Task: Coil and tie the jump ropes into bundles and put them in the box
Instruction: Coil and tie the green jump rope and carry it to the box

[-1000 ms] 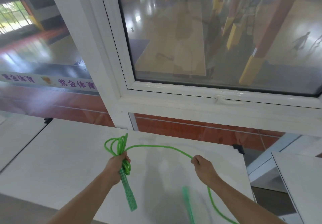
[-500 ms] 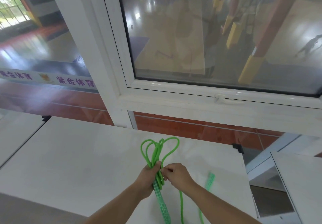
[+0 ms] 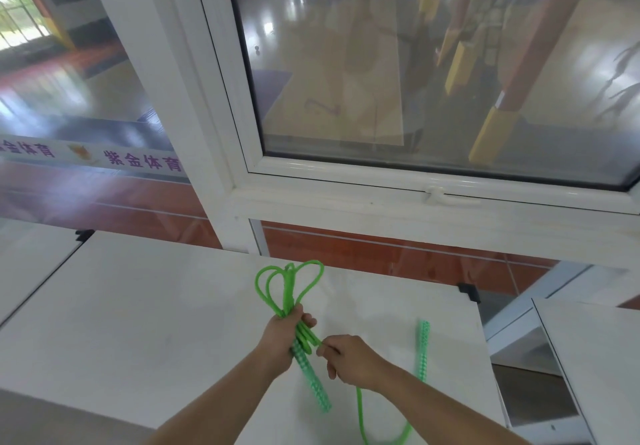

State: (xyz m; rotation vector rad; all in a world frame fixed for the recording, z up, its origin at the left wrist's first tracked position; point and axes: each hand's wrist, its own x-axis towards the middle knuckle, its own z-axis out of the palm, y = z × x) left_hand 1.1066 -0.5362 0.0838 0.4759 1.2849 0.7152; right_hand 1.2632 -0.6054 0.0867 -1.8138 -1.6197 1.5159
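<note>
Nearest, at the bottom edge: loose slack of the green jump rope [image 3: 360, 413] curving below the right forearm, not yet gathered. Just above, right hand [image 3: 349, 361], its grip pinched on the free strand close beside the bundle, apparently starting the wrap round the coils. Second handle [image 3: 423, 344] dangling blurred to the right, above the white bench [image 3: 138, 306], free of both hands. Left hand [image 3: 282, 335], grip closed round the gathered strands and the top of the first handle [image 3: 313, 384], which hangs down and toward the viewer. Further out, several loops [image 3: 289, 285] fanning up from the left fist, held clear of the bench.

Judged by this: coiling mostly done, a short tail and one handle left to take in; tying barely begun, no finished knot visible. Boxing not yet started, and no box anywhere in view, so its place cannot be told. Other ropes likewise not seen, so the count of bundles remaining unknown.

Beyond the bench: white window frame [image 3: 214, 167] with its latch [image 3: 438, 196], and through the glass a gym floor [image 3: 329, 80] with padded posts [image 3: 491, 132].
</note>
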